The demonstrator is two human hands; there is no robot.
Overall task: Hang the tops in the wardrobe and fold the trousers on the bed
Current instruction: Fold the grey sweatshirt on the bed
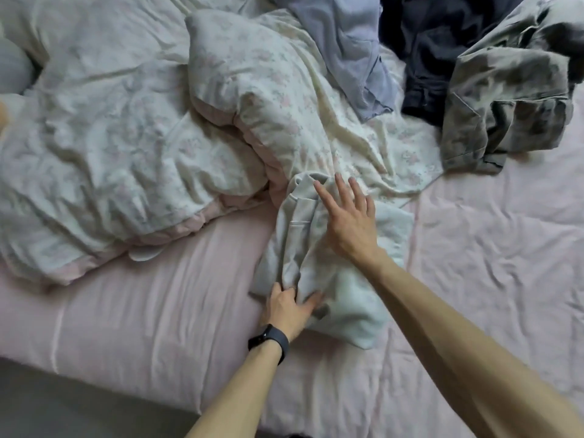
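pale trousers (pixel 354 305) are laid crumpled on the pink bed (pixel 489 279), beside the duvet (pixel 126 153). near edge is pinched by left hand (pixel 289 306), fingers curled. right hand (pixel 347 222) is stretched forward, fingers spread wide, pressed flat on them.

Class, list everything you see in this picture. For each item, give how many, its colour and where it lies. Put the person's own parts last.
pale garment: one, whitish grey, middle of the bed, under both hands
blue-grey garment: one, top centre, on the duvet
navy garment: one, dark, top right
mottled garment: one, grey-patterned, top right, beside the navy one
duvet: one, white with faint flowers, bunched left and centre
sheet: one, pink, covering the mattress
floor: grey, bottom left
wristband: one, black, left wrist
left hand: grips the pale garment's near fold
right hand: fingers spread on it
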